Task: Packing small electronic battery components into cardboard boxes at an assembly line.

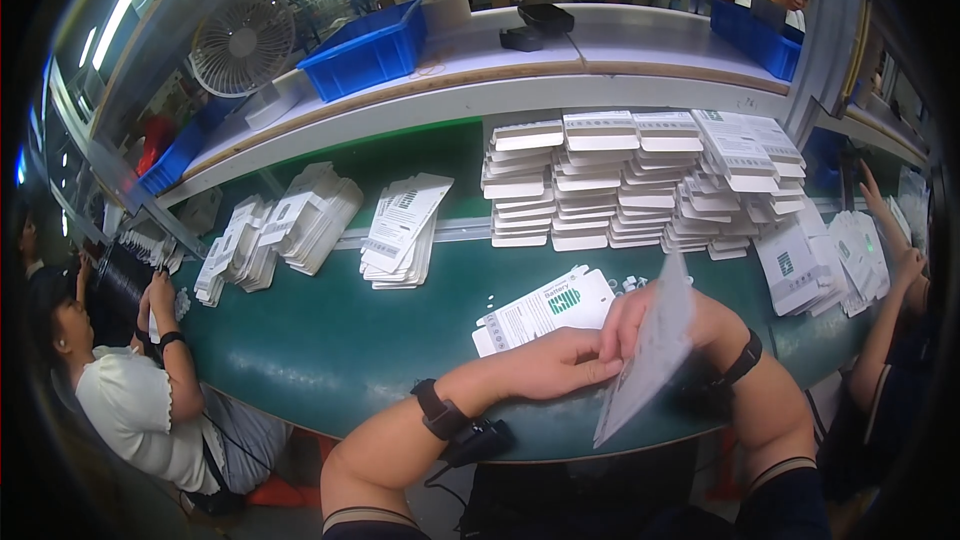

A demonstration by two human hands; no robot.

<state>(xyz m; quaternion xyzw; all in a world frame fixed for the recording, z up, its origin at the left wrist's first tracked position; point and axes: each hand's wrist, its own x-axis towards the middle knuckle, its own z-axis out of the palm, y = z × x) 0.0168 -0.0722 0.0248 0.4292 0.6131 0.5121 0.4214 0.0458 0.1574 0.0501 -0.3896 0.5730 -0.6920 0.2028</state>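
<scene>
Over the near edge of the bench, a flat white folding carton (pixel 655 365) stands on edge, slightly blurred and tilted. My right hand (pixel 708 325) grips it from the right side, its fingers partly hidden behind the carton. From the left, my left hand (pixel 575 358) closes its fingers and thumb on the carton's left edge. Just beyond my hands lies another flat white carton (pixel 550 312) with green print. Small whitish pieces (pixel 632 284) are scattered beside it, partly covered by my hands.
High stacks of white cartons (pixel 600 190) stand at the back right. Smaller carton piles (pixel 400 230) lie at back left, others (pixel 795 265) at right. A shelf holds a blue bin (pixel 365 52) and a fan (pixel 243 43). Co-workers (pixel 135 380) sit on both sides.
</scene>
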